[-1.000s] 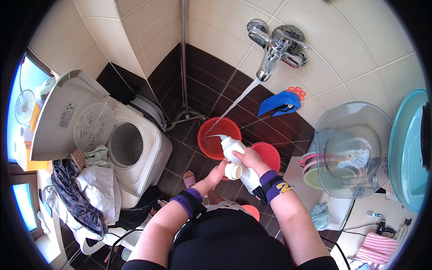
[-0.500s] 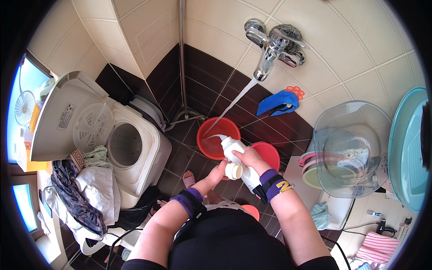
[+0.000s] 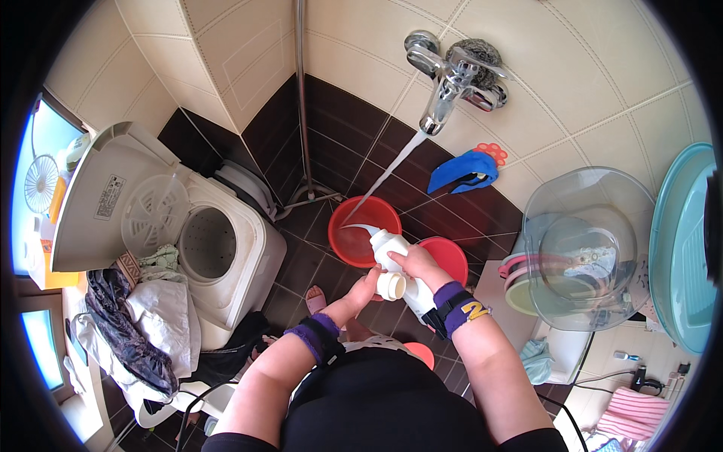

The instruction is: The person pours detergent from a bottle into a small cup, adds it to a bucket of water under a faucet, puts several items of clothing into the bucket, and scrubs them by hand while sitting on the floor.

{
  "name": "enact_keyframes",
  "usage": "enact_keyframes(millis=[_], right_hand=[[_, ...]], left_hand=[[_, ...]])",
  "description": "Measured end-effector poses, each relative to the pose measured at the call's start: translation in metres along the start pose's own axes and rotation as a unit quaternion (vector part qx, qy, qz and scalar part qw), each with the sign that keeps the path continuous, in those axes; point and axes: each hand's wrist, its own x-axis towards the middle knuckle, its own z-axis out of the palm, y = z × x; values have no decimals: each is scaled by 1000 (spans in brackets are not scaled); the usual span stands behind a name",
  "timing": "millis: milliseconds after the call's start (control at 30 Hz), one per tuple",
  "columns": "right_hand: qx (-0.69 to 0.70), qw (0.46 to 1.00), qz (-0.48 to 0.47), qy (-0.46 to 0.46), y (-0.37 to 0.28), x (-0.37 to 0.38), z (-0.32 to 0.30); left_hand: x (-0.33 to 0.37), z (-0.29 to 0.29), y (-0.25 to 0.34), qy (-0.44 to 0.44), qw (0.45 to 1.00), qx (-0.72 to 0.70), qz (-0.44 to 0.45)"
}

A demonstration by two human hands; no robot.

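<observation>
My right hand (image 3: 416, 264) is wrapped around a white plastic bottle (image 3: 387, 245), tilted mouth-down toward the far left. A thin stream of whitish liquid (image 3: 367, 228) runs from its mouth into a red bucket (image 3: 385, 214) on the floor. In my left hand (image 3: 364, 288), just below the bottle, is a round cream-white cap (image 3: 391, 286) with its hollow side showing. Water (image 3: 393, 169) from the chrome wall tap (image 3: 444, 94) falls into the same bucket. The bottle's lower end is partly behind my right wrist.
Beside the bucket stands another red basin (image 3: 450, 260). An open-lidded washing machine (image 3: 256, 260) is at left, with clothes (image 3: 162, 316) heaped on its near side. Clear basins (image 3: 591, 248) and a turquoise tub (image 3: 681, 256) are at right. A blue brush-like item (image 3: 463, 173) hangs on the wall.
The whitish liquid keeps running from the tilted bottle, and the tap water keeps flowing. Both hands hold nearly the same position; the whole view has shifted very slightly.
</observation>
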Motion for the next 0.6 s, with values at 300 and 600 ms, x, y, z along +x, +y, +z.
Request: enact_keyframes(millis=[300,600], right_hand=[[-7,1000,-2,1,5,-7,-2],[10,996,-80,34,28,-21,-5]], left_hand=[[-9,3,8,-27,998,53,-18],[-1,-16,-8,11,997,79,10]])
